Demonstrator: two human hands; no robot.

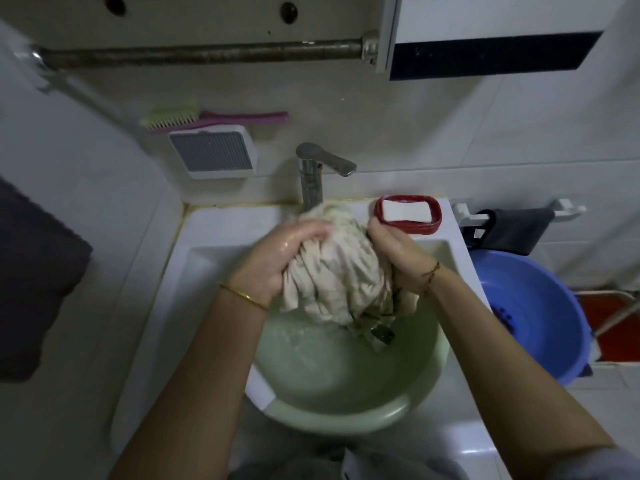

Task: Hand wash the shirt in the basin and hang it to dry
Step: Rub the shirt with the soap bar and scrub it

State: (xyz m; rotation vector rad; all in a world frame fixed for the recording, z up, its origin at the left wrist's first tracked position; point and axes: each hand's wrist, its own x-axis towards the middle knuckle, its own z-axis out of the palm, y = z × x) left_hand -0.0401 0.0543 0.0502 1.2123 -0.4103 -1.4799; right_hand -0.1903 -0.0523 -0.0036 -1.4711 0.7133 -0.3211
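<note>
Centrally, left hand (277,261) gripped bunched wet shirt (339,268) | right hand (398,258) clenched its other side | above green basin (346,410), mid-frame

The shirt (332,268) is seen as pale, wet, wrinkled cloth. The basin (346,415) is made of smooth, softly shiny green plastic, and the tub (554,306) of glossy blue plastic. The faucet (311,178) is finished in polished chrome metal, while the rail (201,53) is shown as dull, rusted, rough metal. The sink (207,230) is glazed, glossy white.
</note>
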